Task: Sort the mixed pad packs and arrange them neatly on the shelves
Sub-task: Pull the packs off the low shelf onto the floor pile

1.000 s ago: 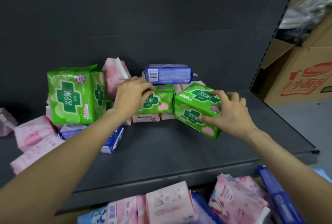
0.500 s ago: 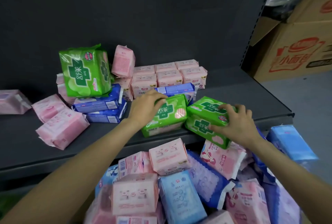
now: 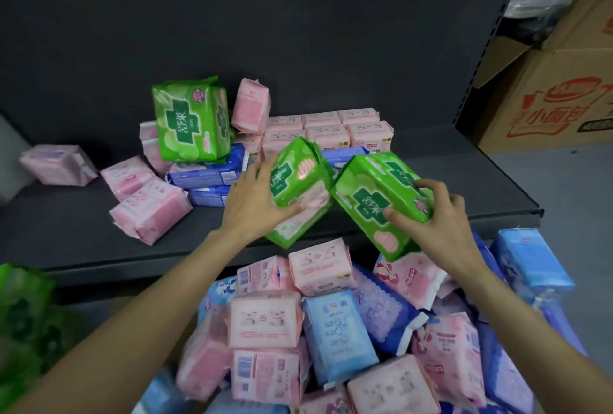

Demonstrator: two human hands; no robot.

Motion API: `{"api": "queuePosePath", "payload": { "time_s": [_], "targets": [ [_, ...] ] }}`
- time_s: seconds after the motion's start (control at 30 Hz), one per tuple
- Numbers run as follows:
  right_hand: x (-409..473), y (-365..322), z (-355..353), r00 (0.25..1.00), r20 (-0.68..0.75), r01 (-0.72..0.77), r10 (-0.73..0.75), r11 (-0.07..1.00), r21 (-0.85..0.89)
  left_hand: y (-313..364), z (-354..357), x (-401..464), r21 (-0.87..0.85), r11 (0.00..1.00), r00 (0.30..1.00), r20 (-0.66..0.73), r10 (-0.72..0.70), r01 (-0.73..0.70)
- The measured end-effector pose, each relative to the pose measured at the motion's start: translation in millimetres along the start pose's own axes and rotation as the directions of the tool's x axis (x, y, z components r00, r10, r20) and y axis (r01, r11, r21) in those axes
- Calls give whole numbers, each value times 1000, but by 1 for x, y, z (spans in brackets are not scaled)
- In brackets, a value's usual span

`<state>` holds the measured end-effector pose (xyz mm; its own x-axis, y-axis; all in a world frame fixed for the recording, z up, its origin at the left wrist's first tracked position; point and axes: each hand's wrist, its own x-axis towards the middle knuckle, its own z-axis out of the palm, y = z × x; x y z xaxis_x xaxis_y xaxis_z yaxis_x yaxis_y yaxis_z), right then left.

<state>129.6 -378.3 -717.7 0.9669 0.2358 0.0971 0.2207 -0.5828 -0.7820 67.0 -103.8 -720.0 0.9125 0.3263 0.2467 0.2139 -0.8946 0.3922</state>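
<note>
**Two green packs held over the shelf's front edge**

The left hand [image 3: 257, 201] grips one green pack [image 3: 298, 178], tilted on end at the front lip of the dark shelf [image 3: 464, 181]. The right hand [image 3: 434, 224] curls round a second green pack [image 3: 381, 201], which overhangs the lip. Bare shelf lies open to the right, up to its end. A third green pack [image 3: 190, 121] stands on blue packs [image 3: 209, 171], beside rows of pink packs [image 3: 328, 130]. Below, a heap of pink and blue packs [image 3: 331, 330]. A cardboard box [image 3: 547, 105] stands right.
</note>
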Motion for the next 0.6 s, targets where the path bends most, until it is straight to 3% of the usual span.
{"api": "queuePosePath", "payload": {
  "time_s": [0.13, 0.23, 0.4, 0.5, 0.6],
  "targets": [
    [-21, -42, 2, 986, 148, 52, -82, 980, 193, -8, -53, -49, -217, 963, 978, -98, -184, 159],
    [-27, -71, 17, 933, 329, 42, -145, 953, 300, -17, -89, -81, -210, 951, 950, -167, -263, 226],
    [-42, -91, 46, 721, 663, -121, -201, 906, 406, -27, -132, -135, -86, 940, 924, -173, -340, 330],
    [-61, -99, 60, 618, 755, -275, -221, 838, 471, -37, -147, -165, -32, 927, 916, -147, -373, 373],
    [-81, -107, 75, 549, 796, -301, -254, 828, 473, -49, -162, -195, 10, 943, 931, -167, -325, 331]
  ]
}}
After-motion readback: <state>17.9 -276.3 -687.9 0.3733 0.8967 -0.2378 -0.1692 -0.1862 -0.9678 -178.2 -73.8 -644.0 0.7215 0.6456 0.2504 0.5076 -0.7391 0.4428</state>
